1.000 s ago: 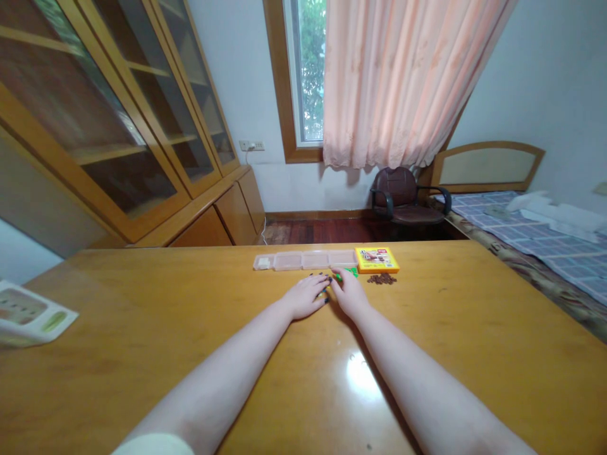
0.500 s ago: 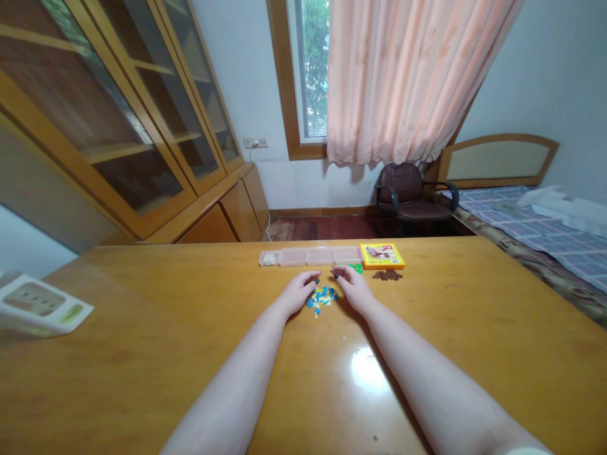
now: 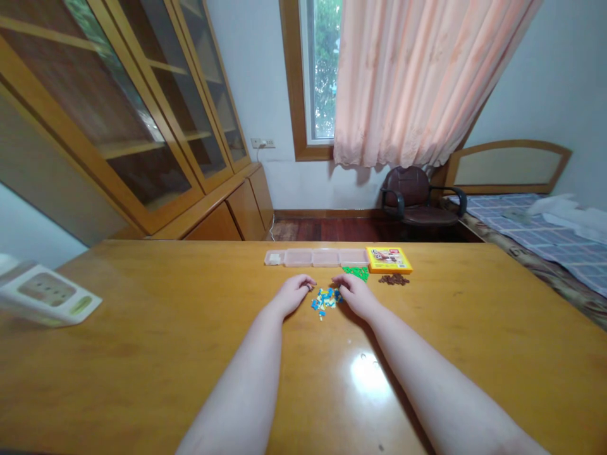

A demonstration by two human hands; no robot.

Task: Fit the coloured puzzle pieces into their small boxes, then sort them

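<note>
**Two hands flank a pile of small pieces**

On the wooden tabletop, mid-frame, the left hand and right hand rest loosely curled, holding nothing. The blue-and-yellow pieces lie between them, nearer the right; a clear tray sits above.

Wooden table carries bead piles, clear organizer, yellow box.

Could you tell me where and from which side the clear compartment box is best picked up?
Probably by its two long edges near the middle, from above. The clear compartment box lies flat and low on the table, long side across the view; the yellow box sits close against its right end.
</note>
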